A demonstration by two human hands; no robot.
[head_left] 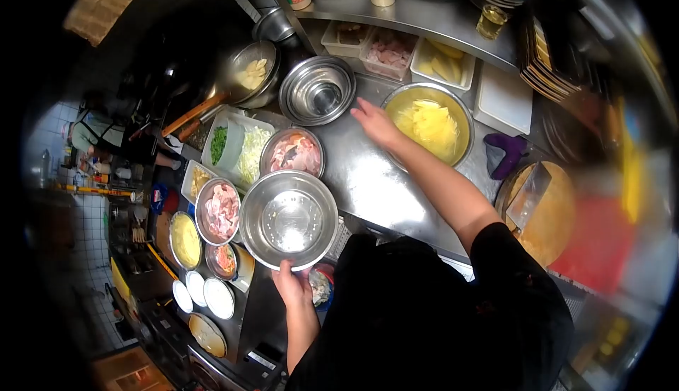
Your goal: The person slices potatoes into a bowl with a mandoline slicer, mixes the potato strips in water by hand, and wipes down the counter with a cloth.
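My left hand [291, 286] grips the near rim of an empty metal bowl [322, 200], tilted toward me. My right hand [375, 122] is stretched out over the steel counter [368, 186], its fingers extended and nothing in them. It lies between nested metal bowls [286, 94] and a metal bowl [467, 136] of thin yellow shreds [428, 125], which look like cut potato. Bowls of raw meat [291, 154] and more raw meat [218, 210] stand just beyond the bowl in my left hand.
A cleaver [529, 196] lies on a round chopping board [555, 214] at right, near a purple cloth [503, 156]. Containers of chopped greens [219, 143] and peeled pieces [445, 65] line the back. A wok [262, 94] and a person [106, 136] are at left.
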